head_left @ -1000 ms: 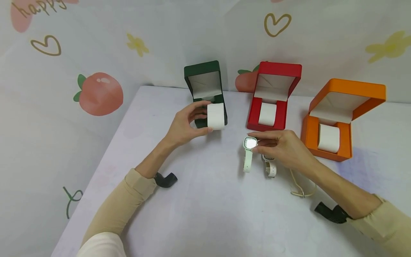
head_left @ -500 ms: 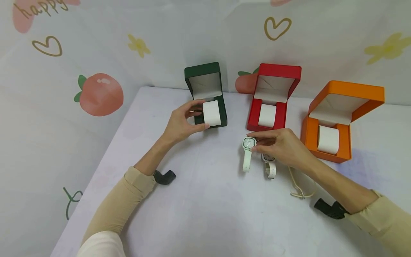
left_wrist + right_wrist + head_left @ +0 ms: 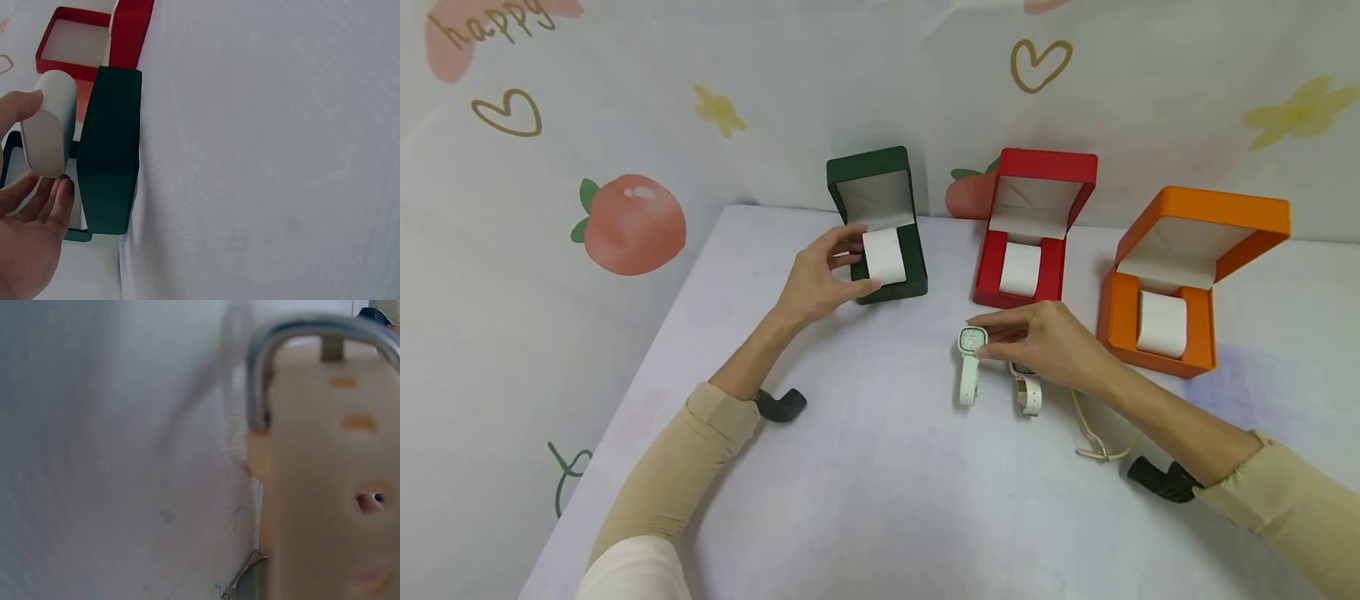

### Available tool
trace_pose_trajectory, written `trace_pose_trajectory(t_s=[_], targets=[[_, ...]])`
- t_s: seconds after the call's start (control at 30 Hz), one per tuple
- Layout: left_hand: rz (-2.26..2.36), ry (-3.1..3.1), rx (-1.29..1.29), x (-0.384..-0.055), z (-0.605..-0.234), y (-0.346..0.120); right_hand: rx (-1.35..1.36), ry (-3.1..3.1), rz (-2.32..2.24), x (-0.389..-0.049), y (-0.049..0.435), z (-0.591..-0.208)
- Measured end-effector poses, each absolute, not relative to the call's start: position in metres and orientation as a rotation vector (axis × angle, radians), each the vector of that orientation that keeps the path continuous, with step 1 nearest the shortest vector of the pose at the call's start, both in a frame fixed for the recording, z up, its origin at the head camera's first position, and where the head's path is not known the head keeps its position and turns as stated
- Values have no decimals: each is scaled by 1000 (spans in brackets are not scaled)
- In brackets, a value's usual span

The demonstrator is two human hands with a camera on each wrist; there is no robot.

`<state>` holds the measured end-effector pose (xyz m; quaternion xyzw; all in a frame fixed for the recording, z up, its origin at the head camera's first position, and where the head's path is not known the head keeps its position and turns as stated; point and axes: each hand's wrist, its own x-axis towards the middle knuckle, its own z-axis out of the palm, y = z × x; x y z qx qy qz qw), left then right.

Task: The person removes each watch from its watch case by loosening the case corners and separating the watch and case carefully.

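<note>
My left hand (image 3: pixel 820 282) holds a white watch cushion (image 3: pixel 884 256) between thumb and fingers over the open green watch box (image 3: pixel 917 262). In the left wrist view the cushion (image 3: pixel 45 140) appears gripped by its ends, beside the raised green lid (image 3: pixel 109 150). My right hand (image 3: pixel 1056 343) pinches a white watch (image 3: pixel 972 340) at the side of its square case, its strap hanging toward the table. Partly under that hand lies a second white-strapped watch (image 3: pixel 1029 396). Close to the right wrist camera is a beige strap (image 3: pixel 319 481) with a metal buckle.
A red watch box (image 3: pixel 988 267) and an orange one (image 3: pixel 1120 325) stand open to the right, each holding a white cushion. The beige strap (image 3: pixel 1093 442) lies under my right forearm. A printed cloth backdrop (image 3: pixel 760 158) rises behind the table.
My left hand has carried the cushion left and back, so it now overlaps the middle of the green box. The right hand has shifted slightly left with the white watch.
</note>
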<state>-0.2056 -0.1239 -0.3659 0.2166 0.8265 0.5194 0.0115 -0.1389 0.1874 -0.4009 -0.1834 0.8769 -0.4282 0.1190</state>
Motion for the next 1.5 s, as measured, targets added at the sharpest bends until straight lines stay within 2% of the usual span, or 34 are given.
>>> trace_pose_trajectory(t_s=[0.4, 0.63, 1.27, 1.5], targets=[[1559, 2628, 670, -234, -398, -136, -532, 2552, -1195, -141, 188, -405], [1500, 2677, 667, -238, -400, -137, -555, 2559, -1151, -143, 189, -405], [1272, 2708, 454, -245, -391, -132, -686, 2594, -1106, -145, 189, -408], [1134, 2764, 475, -249, -389, -129, -745, 2641, -1081, -147, 189, -410]])
